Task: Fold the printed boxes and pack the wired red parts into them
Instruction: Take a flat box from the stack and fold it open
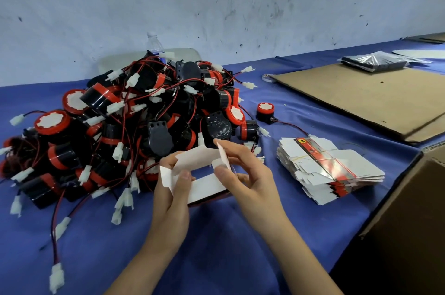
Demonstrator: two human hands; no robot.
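Both hands hold one printed box (204,186) just above the blue table, its white inner side and open flaps facing up. My left hand (174,188) grips its left end, thumb on a side flap. My right hand (243,169) pinches the flaps at its right end. A big heap of wired red and black parts (134,123) with white connectors lies right behind and to the left. One single wired red part (265,112) stands apart on the cloth. A banded stack of flat printed boxes (330,169) lies to the right of my hands.
A large open brown carton (404,227) stands at the right edge. Flat cardboard sheets (361,97) lie at the back right with a wrapped dark packet (375,62) on them. A plastic water bottle (154,45) stands behind the heap by the wall. Blue cloth (216,246) covers the table.
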